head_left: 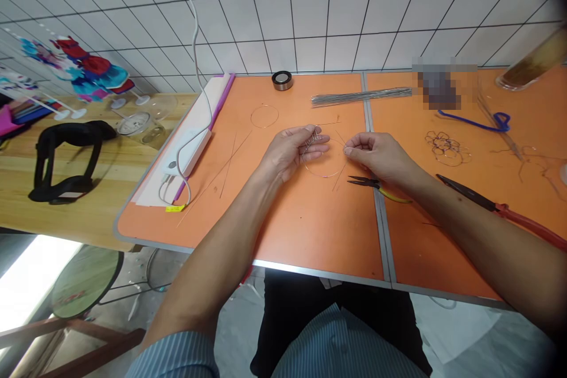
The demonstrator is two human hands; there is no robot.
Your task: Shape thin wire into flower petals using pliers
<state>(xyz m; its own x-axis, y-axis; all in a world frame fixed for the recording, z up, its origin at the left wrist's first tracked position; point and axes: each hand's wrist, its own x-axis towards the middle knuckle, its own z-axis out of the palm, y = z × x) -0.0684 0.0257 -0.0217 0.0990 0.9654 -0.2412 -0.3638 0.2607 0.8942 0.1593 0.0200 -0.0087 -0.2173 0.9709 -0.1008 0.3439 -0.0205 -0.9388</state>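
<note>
At mid-frame, holding a wire ring (325,176) from both sides: clamped at upper left by fingers of the left hand (287,150), pinched at its right edge by those of the right hand (381,153).

No wording is legible: a yellow tag (175,208) at a white cable (195,26), near the left front corner of the orange table (328,236), and a pale label (69,194) on a black frame (80,131) cannot be read.
</note>
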